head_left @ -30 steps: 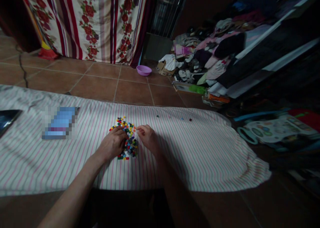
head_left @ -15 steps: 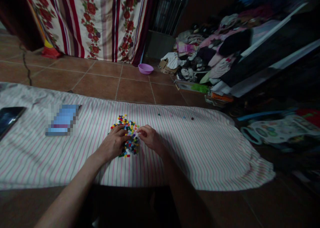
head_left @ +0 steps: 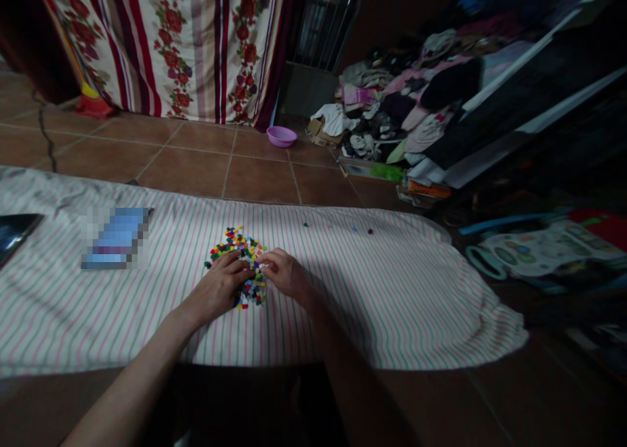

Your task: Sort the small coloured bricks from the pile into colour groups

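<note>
A heap of small coloured pieces (head_left: 238,243) lies on a pink-and-green striped cloth (head_left: 392,290) spread on the tiled floor. My left hand (head_left: 221,285) rests on the left side of the heap, fingers curled down onto the pieces. My right hand (head_left: 285,274) sits at the heap's right edge, its fingertips pinched together over the pieces. Whatever either hand holds is too small and dark to make out. A few single pieces (head_left: 369,231) lie apart on the cloth further right.
A blurred blue flat object (head_left: 116,238) and a dark phone (head_left: 14,232) lie on the cloth at left. A purple bowl (head_left: 281,136) sits on the floor by a floral curtain (head_left: 186,42). Piled clothes (head_left: 406,117) and toys (head_left: 533,251) crowd the right.
My right hand has moved a little left, closer to my left hand over the heap. The view has shifted slightly.
</note>
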The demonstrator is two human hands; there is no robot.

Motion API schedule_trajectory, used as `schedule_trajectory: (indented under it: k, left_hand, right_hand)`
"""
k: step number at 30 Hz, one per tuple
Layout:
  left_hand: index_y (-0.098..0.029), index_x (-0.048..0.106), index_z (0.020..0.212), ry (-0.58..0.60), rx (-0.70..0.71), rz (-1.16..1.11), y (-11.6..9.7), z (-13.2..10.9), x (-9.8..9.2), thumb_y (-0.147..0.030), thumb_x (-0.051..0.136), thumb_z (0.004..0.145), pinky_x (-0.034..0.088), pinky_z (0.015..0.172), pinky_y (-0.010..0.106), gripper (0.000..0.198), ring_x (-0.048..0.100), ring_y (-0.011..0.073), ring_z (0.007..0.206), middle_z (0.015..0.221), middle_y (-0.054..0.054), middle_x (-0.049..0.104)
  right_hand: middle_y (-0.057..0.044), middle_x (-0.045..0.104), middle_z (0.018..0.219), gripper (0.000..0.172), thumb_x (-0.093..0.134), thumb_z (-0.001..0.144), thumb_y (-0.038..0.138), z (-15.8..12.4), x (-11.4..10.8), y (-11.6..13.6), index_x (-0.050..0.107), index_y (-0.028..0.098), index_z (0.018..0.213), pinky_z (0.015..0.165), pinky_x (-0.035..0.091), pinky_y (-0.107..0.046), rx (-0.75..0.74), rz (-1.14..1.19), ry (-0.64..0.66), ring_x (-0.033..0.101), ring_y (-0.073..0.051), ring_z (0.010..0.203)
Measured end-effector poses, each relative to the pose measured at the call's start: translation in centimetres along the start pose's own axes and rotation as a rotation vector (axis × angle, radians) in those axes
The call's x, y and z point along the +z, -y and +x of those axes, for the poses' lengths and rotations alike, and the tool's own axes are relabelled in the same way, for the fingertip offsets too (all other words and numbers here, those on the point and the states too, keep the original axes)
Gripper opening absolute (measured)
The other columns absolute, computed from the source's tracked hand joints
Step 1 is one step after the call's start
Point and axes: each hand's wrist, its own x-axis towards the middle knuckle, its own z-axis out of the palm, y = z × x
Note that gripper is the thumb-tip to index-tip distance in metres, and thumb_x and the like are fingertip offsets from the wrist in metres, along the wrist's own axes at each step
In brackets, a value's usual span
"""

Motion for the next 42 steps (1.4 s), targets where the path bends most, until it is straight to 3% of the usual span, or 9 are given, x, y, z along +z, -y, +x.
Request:
schedule_trajectory:
  k: [8,15,19,28,35,42]
  left_hand:
    - [-0.019,0.068,0.109,-0.004,-0.028,0.034,0.3,0.4,0.2,0.000,0.048,0.075,0.041,0.105,0.049,0.044,0.045,0.0292,0.123,0.112,0.008,0.065]
    - [-0.018,0.067,0.111,0.009,-0.052,0.088,0.7,0.5,0.3,0.000,0.051,0.073,0.039,0.106,0.051,0.045,0.043,0.0305,0.126,0.116,0.010,0.063]
    - [-0.016,0.067,0.112,0.011,-0.078,0.117,1.2,0.2,0.7,-0.001,0.051,0.073,0.038,0.107,0.053,0.044,0.039,0.0326,0.129,0.119,0.011,0.061]
    - [-0.017,0.069,0.109,0.007,-0.063,0.113,1.4,0.4,0.8,-0.002,0.052,0.075,0.041,0.105,0.053,0.041,0.039,0.0332,0.129,0.117,0.011,0.061]
    - [-0.018,0.069,0.108,-0.003,-0.054,0.107,1.2,0.6,0.8,-0.003,0.053,0.075,0.041,0.106,0.051,0.040,0.043,0.0312,0.124,0.113,0.011,0.061]
    - [-0.016,0.068,0.108,-0.005,-0.086,0.065,1.6,0.4,0.6,-0.001,0.058,0.071,0.041,0.106,0.049,0.041,0.042,0.0304,0.126,0.114,0.012,0.061]
  right_hand:
    - [-0.002,0.060,0.087,0.016,0.058,0.083,0.010,0.2,0.0,0.7,0.067,0.019,0.092,0.073,0.046,-0.025,-0.025,-0.081,0.025,0.058,-0.013,0.077]
    - [-0.002,0.060,0.089,0.012,0.057,0.084,0.011,0.3,0.3,0.1,0.063,0.019,0.091,0.074,0.047,-0.025,-0.017,-0.013,-0.025,0.059,-0.013,0.080]
    - [-0.002,0.061,0.089,0.019,0.053,0.080,0.003,0.3,0.2,-0.5,0.062,0.018,0.086,0.078,0.046,-0.026,-0.050,0.024,-0.032,0.059,-0.013,0.083]
    - [-0.001,0.059,0.086,0.015,0.058,0.077,0.006,0.0,-0.3,-0.8,0.064,0.018,0.083,0.068,0.043,-0.022,-0.082,0.079,0.036,0.054,-0.010,0.071]
    - [-0.002,0.059,0.086,0.013,0.057,0.083,0.009,0.4,0.0,-0.7,0.066,0.018,0.087,0.070,0.044,-0.023,-0.052,0.021,-0.038,0.056,-0.012,0.077]
    - [-0.001,0.057,0.087,0.019,0.057,0.083,0.007,0.8,0.3,0.3,0.070,0.019,0.088,0.073,0.046,-0.023,-0.095,-0.033,0.037,0.057,-0.012,0.080]
